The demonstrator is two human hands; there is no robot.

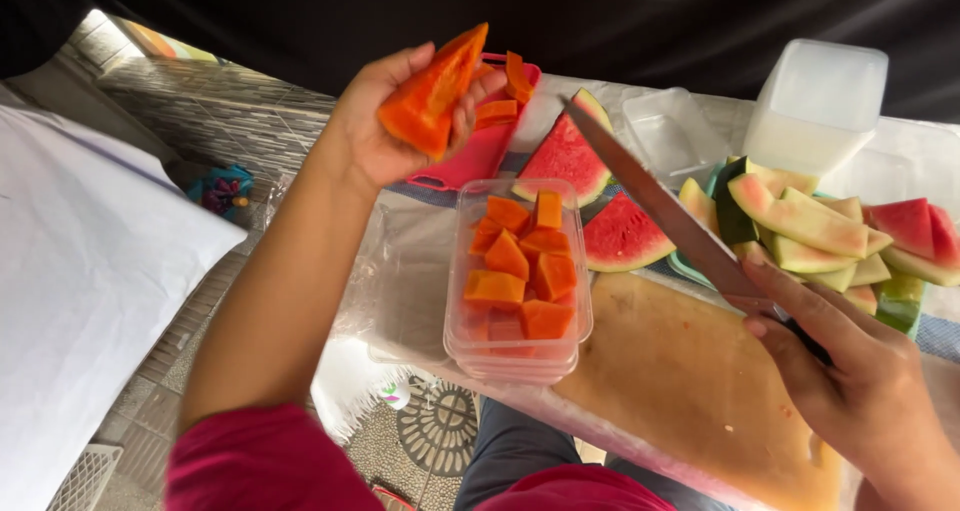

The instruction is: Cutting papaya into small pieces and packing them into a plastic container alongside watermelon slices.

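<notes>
Viewpoint: one head camera, worn by the person, looking steeply down over their own arms and lap.
Facing: toward 12 o'clock, across the cutting board (pixel 690 371) to a dark backdrop beyond.
Nearness: close; the left hand (pixel 385 121) sits at 11 o'clock, the right hand (pixel 860 391) at 4 o'clock, both large in frame.
Centre: the clear tub (pixel 515 356) lies just below the middle.
Edges: floor tiles at 9 o'clock.
Shared views: only this one view.

Papaya cubes (pixel 520 261) lie in a tub (pixel 516 356) standing left of the cutting board (pixel 690 381) on the counter (pixel 400 271). Behind the board lie watermelon wedges (pixel 590 191), with rinds (pixel 810 231) piled to their right and an upturned container (pixel 818 106) behind those.
</notes>
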